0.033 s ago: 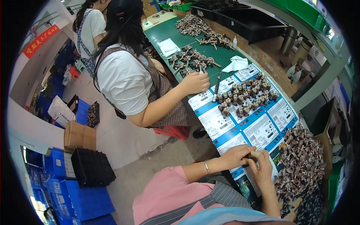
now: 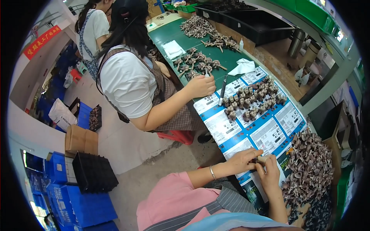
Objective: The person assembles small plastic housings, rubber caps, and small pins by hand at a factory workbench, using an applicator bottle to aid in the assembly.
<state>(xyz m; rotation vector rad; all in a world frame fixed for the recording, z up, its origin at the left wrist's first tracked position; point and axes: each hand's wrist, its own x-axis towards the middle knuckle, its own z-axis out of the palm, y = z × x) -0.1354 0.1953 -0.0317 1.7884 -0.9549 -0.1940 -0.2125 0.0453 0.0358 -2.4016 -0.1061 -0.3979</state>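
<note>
Low over the printed sheet, my left hand and my right hand meet with their fingertips pinched together. Between them is a small beige-and-brown moulded piece, partly covered by my fingers. Both hands grip this piece. Just beyond them, rows of small brown-and-beige moulded parts stand on the sheet. To the right of my right hand lies a large heap of similar hollow brown parts, with small dark pieces at its near end.
On my left a co-worker sits at the green table, one hand by brown figures. A black-handled tool and white cloth lie beyond the rows. Black trays stand behind; blue crates fill the lower left.
</note>
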